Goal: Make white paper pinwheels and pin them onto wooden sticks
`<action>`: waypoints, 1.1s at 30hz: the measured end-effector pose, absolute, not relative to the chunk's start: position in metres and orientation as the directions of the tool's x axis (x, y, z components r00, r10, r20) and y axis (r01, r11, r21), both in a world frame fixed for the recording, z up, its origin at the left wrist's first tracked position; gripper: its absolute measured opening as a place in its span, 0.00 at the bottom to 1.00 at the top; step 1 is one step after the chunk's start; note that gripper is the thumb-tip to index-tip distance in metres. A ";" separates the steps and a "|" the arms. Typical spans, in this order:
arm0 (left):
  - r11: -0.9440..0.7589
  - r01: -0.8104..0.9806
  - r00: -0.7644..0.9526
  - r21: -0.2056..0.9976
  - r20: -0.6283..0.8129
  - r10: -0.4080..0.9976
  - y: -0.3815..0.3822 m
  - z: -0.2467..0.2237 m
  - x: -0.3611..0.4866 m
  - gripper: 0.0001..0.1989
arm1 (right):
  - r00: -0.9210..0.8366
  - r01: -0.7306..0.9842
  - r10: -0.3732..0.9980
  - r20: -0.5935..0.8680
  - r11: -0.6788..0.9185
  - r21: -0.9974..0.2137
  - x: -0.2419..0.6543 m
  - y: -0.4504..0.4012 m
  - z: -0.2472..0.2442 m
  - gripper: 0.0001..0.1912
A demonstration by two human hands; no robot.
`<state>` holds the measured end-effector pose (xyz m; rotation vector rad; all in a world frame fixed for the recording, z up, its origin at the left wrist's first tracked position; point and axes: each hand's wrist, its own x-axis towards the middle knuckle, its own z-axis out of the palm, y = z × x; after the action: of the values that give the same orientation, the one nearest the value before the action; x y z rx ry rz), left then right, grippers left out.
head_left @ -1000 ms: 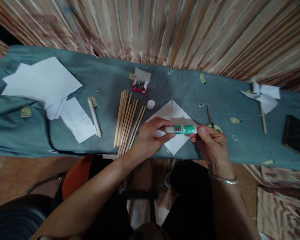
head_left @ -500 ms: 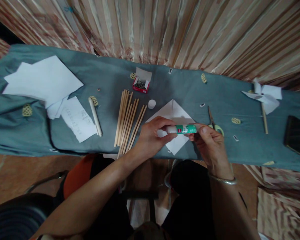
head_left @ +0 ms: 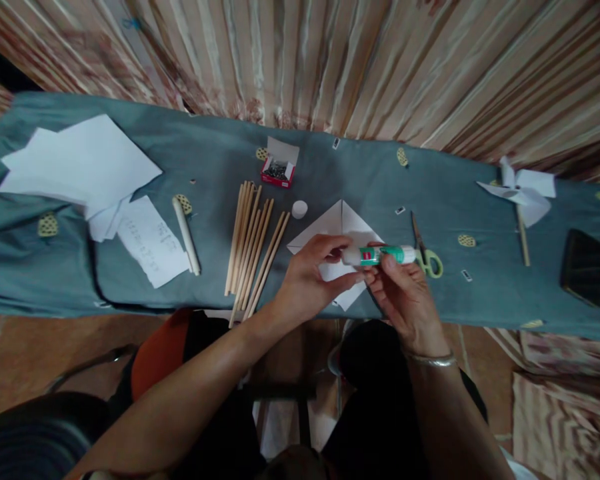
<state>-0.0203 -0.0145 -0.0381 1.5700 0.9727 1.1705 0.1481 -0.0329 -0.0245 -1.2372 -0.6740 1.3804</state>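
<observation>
Head view, and your right hand (head_left: 413,300) is pinching the glue (head_left: 380,255) above the paper (head_left: 313,231), seemingly steadying it, while your left hand (head_left: 305,277) is curving around its end, actual contact impossible to tell.

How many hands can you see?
2. The left hand is at the left end of the glue stick, over the paper. The right hand holds the glue stick nearer its right end.
</observation>
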 end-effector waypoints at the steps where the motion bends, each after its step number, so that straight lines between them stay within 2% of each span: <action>1: -0.309 0.122 0.245 0.943 0.274 0.930 -0.015 -0.038 -0.021 0.22 | 0.206 -0.334 0.941 -0.267 -0.189 -0.924 0.151 -0.031 -0.024 0.14; 3: -0.414 0.272 0.319 0.869 0.324 0.890 -0.016 -0.039 -0.024 0.22 | 0.318 -0.245 0.930 -0.182 -0.105 -0.964 0.156 -0.027 -0.024 0.14; 6: -0.547 0.481 0.500 0.685 0.298 0.813 -0.019 -0.041 -0.028 0.19 | 0.421 0.019 0.907 -0.019 -0.029 -0.999 0.159 -0.023 -0.026 0.15; 9: -0.582 0.604 0.584 0.544 0.195 0.788 -0.024 -0.043 -0.028 0.21 | 0.387 0.287 0.916 0.108 -0.008 -0.958 0.156 -0.024 -0.028 0.15; 11: -0.580 0.639 0.596 0.506 0.152 0.789 -0.025 -0.043 -0.027 0.22 | 0.334 0.401 0.932 0.142 -0.004 -0.916 0.154 -0.025 -0.031 0.16; 15: -0.583 0.644 0.609 0.494 0.130 0.783 -0.026 -0.044 -0.027 0.22 | 0.271 0.531 0.947 0.172 0.001 -0.847 0.156 -0.022 -0.039 0.18; 21: -0.584 0.645 0.606 0.493 0.136 0.784 -0.025 -0.046 -0.027 0.22 | 0.249 0.625 0.950 0.189 -0.008 -0.781 0.157 -0.015 -0.043 0.19; 33: -0.576 0.643 0.607 0.504 0.124 0.785 -0.025 -0.046 -0.027 0.23 | 0.236 0.705 0.952 0.195 -0.030 -0.708 0.150 -0.010 -0.036 0.21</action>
<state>-0.0272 -0.0252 -0.0458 2.4239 1.1398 0.4713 0.1504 -0.0098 -0.0357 -1.7951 -1.5294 0.4369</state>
